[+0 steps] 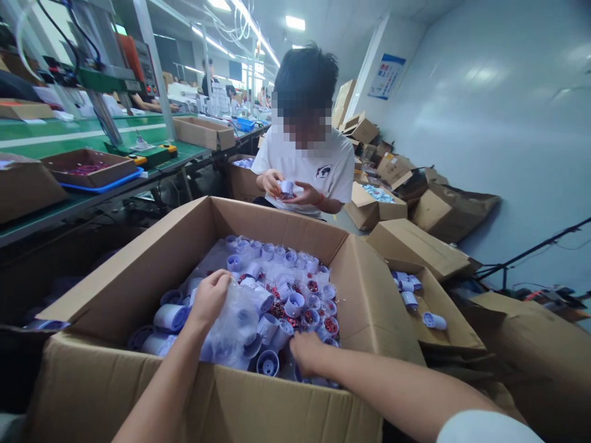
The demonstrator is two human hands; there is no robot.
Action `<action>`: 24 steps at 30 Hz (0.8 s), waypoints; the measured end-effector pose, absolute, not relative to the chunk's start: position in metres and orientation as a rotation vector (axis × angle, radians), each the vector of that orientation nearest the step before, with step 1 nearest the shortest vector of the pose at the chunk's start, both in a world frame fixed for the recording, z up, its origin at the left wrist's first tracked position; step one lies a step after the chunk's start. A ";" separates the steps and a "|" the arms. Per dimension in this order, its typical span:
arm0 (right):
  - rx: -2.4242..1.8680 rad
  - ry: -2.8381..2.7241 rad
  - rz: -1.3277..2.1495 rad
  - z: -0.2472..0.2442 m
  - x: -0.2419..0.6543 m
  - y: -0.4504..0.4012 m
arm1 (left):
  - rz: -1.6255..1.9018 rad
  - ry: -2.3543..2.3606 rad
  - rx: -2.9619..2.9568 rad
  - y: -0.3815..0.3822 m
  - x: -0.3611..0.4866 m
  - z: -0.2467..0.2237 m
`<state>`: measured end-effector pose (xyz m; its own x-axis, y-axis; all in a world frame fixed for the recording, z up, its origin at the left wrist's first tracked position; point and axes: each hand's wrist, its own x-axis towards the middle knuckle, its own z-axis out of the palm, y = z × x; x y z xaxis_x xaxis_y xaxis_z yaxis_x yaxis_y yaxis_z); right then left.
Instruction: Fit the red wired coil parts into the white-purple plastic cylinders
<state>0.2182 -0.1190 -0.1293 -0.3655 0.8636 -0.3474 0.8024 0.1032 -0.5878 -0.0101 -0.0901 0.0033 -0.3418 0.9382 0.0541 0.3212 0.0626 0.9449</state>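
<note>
A large open cardboard box holds many pale violet plastic cups, some with red parts in or among them. My left hand is closed on the top of a clear plastic bag inside the box, at left of centre. My right hand reaches down among the cups near the box's front side. Its fingertips are hidden, and what they hold, if anything, cannot be made out.
Across the box a person holds a pale cup in both hands. A green workbench with a machine and trays runs along the left. More cardboard boxes stand on the right, beside a black pole.
</note>
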 end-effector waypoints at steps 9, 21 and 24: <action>-1.835 -2.270 0.965 -0.130 0.238 -0.119 | 1.126 1.808 1.489 -0.090 -0.007 -0.001; -1.511 -1.659 1.625 -0.057 0.262 -0.073 | 0.982 1.786 1.632 -0.084 -0.008 -0.021; -1.131 -1.080 1.825 -0.051 0.256 -0.074 | 1.076 1.504 1.696 -0.092 0.001 -0.019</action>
